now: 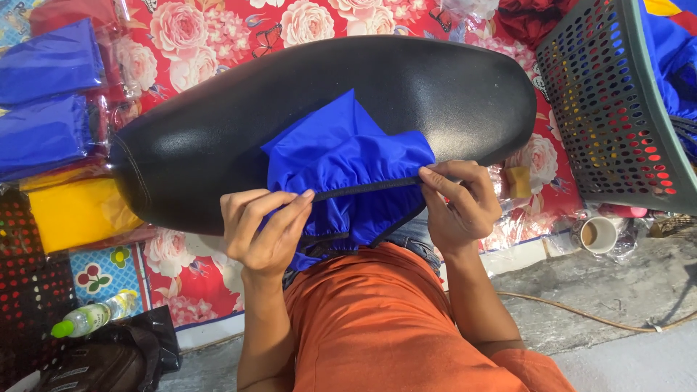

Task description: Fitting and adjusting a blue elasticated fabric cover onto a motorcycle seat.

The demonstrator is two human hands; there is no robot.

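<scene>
Both hands pinch the black elastic edge (pixel 367 189) of a blue cover (pixel 341 156): left hand (pixel 265 232), right hand (pixel 457 203). It lies over a black seat (pixel 218 123).

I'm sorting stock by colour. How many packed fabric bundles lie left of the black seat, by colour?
Blue plastic-wrapped fabric bundles: 2
Yellow plastic-wrapped fabric bundle: 1
Total: 3
Not counted: the loose blue elastic-edged fabric cover stretched between the left hand and right hand.

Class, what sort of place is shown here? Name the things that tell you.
Probably a small floor-level workshop making seat covers: a black motorcycle seat, a blue elastic-edged cover stretched by both hands, and packed folded covers on a floral mat.
</scene>
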